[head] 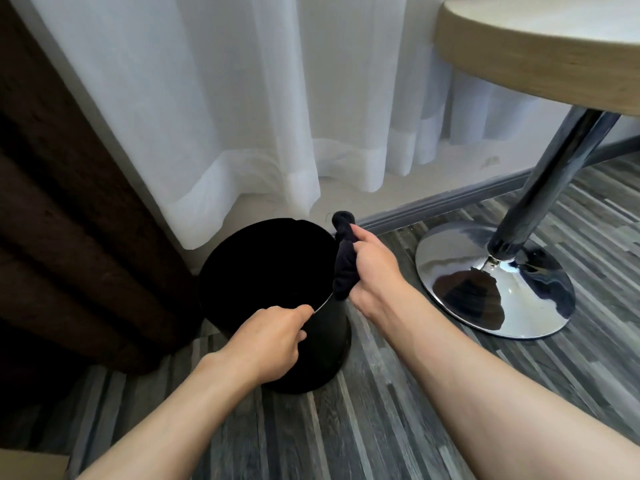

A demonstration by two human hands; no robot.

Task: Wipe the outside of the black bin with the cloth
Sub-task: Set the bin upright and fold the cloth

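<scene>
The black bin [322,341] stood upright on the floor. The left hand [273,341] gripped its near rim. The right hand [372,268] squeezed the cloth [344,268] against the bin's right side, closest to the wall needing wiping.

One black bin [270,271], one dark cloth [344,268], two bare hands, left [273,341] and right [374,265], one round table [540,60] on one chrome pedestal base [485,289], one sheer white curtain [214,98], one brown drape [69,220]
</scene>
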